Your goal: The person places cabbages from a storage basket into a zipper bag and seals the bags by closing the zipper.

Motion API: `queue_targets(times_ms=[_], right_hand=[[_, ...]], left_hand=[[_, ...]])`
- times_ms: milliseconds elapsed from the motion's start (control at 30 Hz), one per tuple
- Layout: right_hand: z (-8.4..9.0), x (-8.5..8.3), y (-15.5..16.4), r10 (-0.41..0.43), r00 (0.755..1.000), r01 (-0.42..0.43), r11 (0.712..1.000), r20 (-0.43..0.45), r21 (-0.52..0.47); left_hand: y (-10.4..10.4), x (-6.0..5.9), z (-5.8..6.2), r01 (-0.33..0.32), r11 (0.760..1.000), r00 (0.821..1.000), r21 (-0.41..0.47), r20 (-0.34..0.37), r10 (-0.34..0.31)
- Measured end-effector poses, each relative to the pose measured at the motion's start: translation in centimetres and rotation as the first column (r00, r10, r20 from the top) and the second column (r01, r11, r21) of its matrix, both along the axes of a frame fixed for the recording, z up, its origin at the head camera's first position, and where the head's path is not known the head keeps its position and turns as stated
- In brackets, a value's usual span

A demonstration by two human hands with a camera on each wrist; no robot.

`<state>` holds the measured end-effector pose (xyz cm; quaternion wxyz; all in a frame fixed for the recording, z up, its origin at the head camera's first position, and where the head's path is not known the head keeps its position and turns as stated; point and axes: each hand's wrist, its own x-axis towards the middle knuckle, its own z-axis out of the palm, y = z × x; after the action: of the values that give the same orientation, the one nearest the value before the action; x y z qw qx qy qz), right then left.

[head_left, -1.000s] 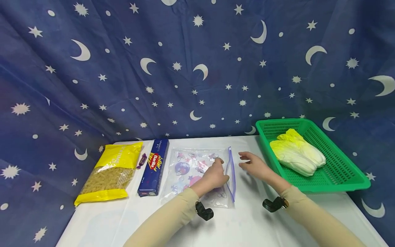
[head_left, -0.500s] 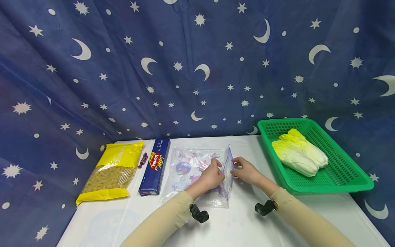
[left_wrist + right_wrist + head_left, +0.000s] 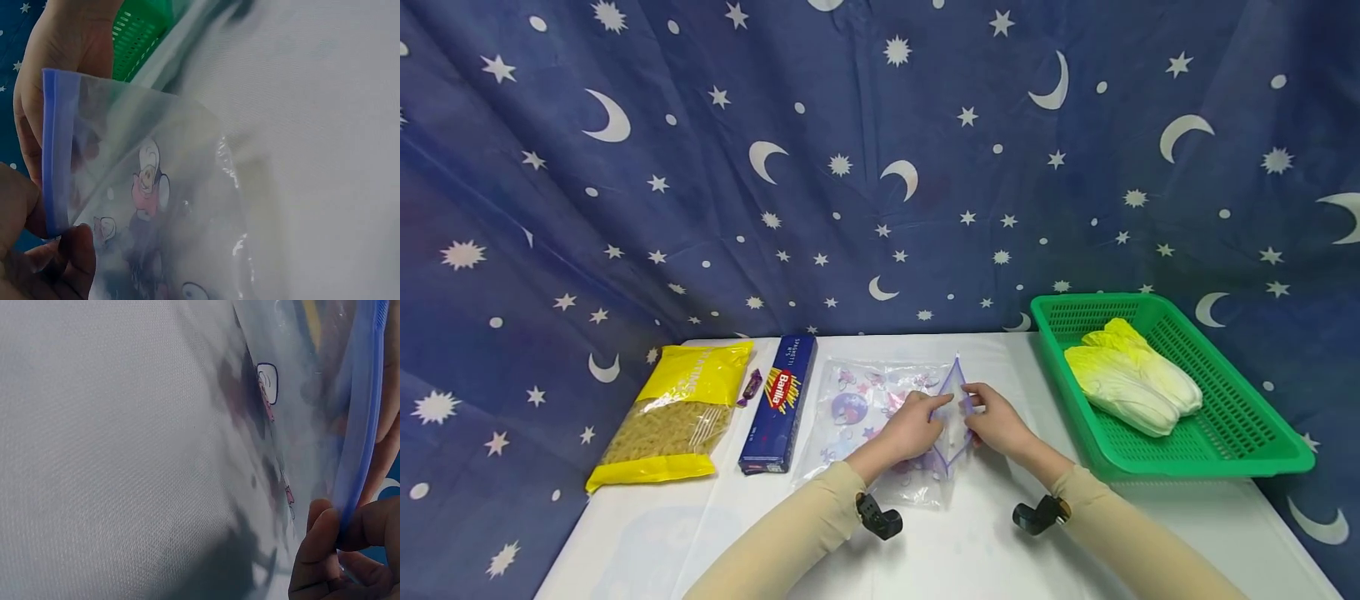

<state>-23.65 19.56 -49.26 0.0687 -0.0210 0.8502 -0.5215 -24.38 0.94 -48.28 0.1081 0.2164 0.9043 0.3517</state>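
A clear zip bag (image 3: 872, 408) printed with cartoon figures lies on the white table (image 3: 985, 542), its blue zip edge (image 3: 953, 392) raised off the cloth. My left hand (image 3: 917, 425) pinches the left lip of that edge (image 3: 55, 156), and my right hand (image 3: 992, 421) pinches the right lip (image 3: 359, 469). The mouth of the bag is pulled apart between them into a narrow gap. In the wrist views the printed film (image 3: 156, 206) hangs below the fingers (image 3: 325, 550).
A green basket (image 3: 1232, 450) with two pale cabbages (image 3: 1131, 379) stands at the right. A blue Barilla spaghetti box (image 3: 778, 400), a small wrapped sweet (image 3: 750, 386) and a yellow pasta bag (image 3: 673, 417) lie at the left. A star-patterned blue curtain (image 3: 850, 167) hangs behind.
My right hand moved left to the bag and took hold of the zip edge. Both hands lifted that edge and pulled its lips apart.
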Motion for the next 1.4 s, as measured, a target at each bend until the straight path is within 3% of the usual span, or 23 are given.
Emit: queue_targets(times_ms=[267,533,733,867,933,1033,1167,1267,1400], right_hand=[[0.4,0.4,-0.3,0.026,0.998,-0.020,0.995,-0.061,0.098],[0.4,0.4,-0.2,0.008,0.998,-0.002,0.996,-0.059,0.089],[0.2,0.3,0.2,-0.010,0.998,0.017,0.995,-0.068,0.099],[0.1,0.2,0.4,-0.013,0.998,0.021,0.993,-0.067,0.114],[0.0,0.2,0.5,-0.021,0.998,0.029,0.993,-0.062,0.118],[-0.2,0.2,0.7,-0.038,0.998,0.044,0.991,-0.047,0.124],[-0.3,0.2,0.9,-0.043,0.999,0.047,0.992,-0.031,0.120],[-0.3,0.2,0.9,-0.045,0.998,0.048,0.993,-0.031,0.107],[-0.3,0.2,1.0,-0.044,0.998,0.049,0.993,-0.052,0.103]], left_hand=[[-0.5,-0.1,0.8,0.002,1.000,0.999,0.001,0.033,-0.002],[-1.2,-0.3,1.6,-0.003,0.997,0.993,0.073,0.117,-0.006],[-2.0,-0.5,2.8,-0.030,0.999,0.990,0.031,0.135,0.026],[-2.5,-0.5,4.1,-0.055,0.997,0.995,-0.054,0.085,0.060],[-2.9,-0.6,4.6,-0.054,0.993,0.998,-0.109,0.032,0.058],[-3.8,-0.8,5.1,-0.024,0.992,1.000,-0.121,0.001,0.024],[-5.2,-1.1,5.1,0.048,0.998,0.996,0.030,0.068,-0.050],[-6.3,-1.2,4.7,0.067,0.985,0.991,0.161,0.103,-0.085],[-7.0,-1.2,4.2,0.067,0.977,0.994,0.200,0.077,-0.084]])
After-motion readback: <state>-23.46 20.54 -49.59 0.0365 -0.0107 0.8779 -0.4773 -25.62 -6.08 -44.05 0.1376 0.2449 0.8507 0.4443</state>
